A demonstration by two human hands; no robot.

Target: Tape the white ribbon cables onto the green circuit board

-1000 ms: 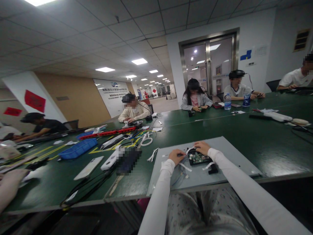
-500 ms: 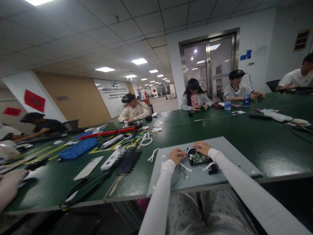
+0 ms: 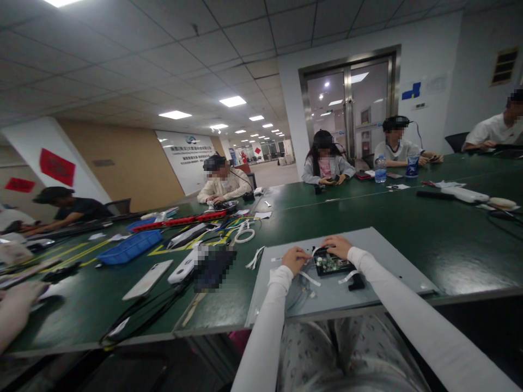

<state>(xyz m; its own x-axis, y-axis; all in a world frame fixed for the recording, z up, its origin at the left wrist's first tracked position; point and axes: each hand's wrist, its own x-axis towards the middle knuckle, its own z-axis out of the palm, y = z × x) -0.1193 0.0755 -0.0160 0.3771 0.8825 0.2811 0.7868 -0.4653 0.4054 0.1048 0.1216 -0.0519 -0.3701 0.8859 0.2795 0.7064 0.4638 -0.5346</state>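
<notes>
A green circuit board in a black housing lies on a grey panel in front of me. My right hand is closed over the housing's far edge, holding it. At the left side of the board, the fingers of my left hand are pinched together; what is between them is too small to make out. A short white strip curves up beside those fingertips. Another white strip and thin wires lie nearer me. A small black piece sits below the housing's right corner.
On the green table to the left are a white phone, a white device with black cables, a blue tray and white cable ties. Bottles stand at the far side, where several people sit working.
My hands and the board stay almost exactly where they were. Only tiny finger shifts show, and a person's hand at the far left has moved slightly.
</notes>
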